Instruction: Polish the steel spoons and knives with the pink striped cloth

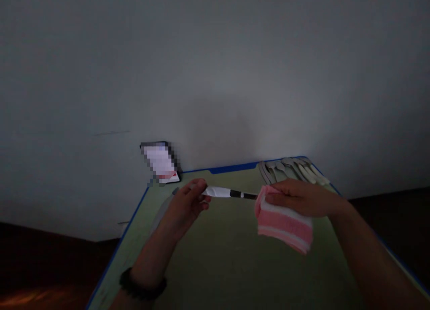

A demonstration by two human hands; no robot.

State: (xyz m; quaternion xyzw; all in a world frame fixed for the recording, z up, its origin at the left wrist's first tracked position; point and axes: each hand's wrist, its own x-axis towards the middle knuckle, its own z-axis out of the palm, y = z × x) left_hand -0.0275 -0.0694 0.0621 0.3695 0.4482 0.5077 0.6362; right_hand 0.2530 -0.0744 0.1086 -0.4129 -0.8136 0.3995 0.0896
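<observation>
My left hand (188,207) pinches one end of a slim piece of cutlery (220,192), held level above the table. Its part next to those fingers is white and glossy, followed by dark bands towards the right. The far end goes into a folded pink-and-white striped cloth (285,222), which hides it, so its kind cannot be made out. My right hand (298,198) is closed on the cloth, thumb on top, around that end. A dark beaded bracelet is on my left wrist.
Several spoons and other cutlery (285,169) lie side by side at the table's back right corner. A phone (161,162) leans on the wall at the back left. The greenish table (221,265) has a blue edge and stands against a grey wall (215,77).
</observation>
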